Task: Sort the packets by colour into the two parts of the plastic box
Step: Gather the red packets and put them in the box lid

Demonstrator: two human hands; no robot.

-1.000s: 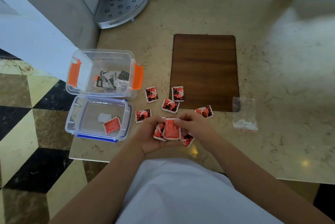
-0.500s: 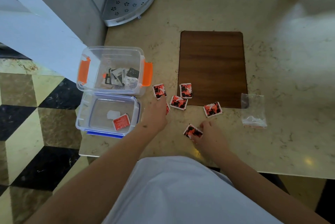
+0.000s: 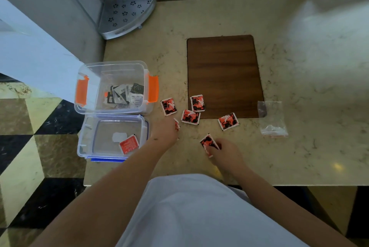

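A clear plastic box [image 3: 90, 106] with orange clips stands at the table's left edge and holds several black-and-white packets [image 3: 125, 93]. Its lid [image 3: 87, 144] lies upturned just in front, with one red packet [image 3: 129, 144] in it. Several red packets [image 3: 190, 116] lie loose on the table right of the box. My left hand [image 3: 164, 130] rests beside the lid, fingers curled over red packets [image 3: 176, 124]. My right hand [image 3: 224, 151] pinches a red packet [image 3: 207, 141] near the front edge.
A brown wooden board [image 3: 222, 70] lies flat in the middle of the table. An empty clear plastic bag [image 3: 272, 119] sits to its right. A grey perforated corner shelf [image 3: 124, 14] stands at the back left. The table's left edge drops to a chequered floor.
My hands, together holding a stack of red packets a second ago, have parted. The left has moved toward the lid with packets; the right stays near the front with one packet.
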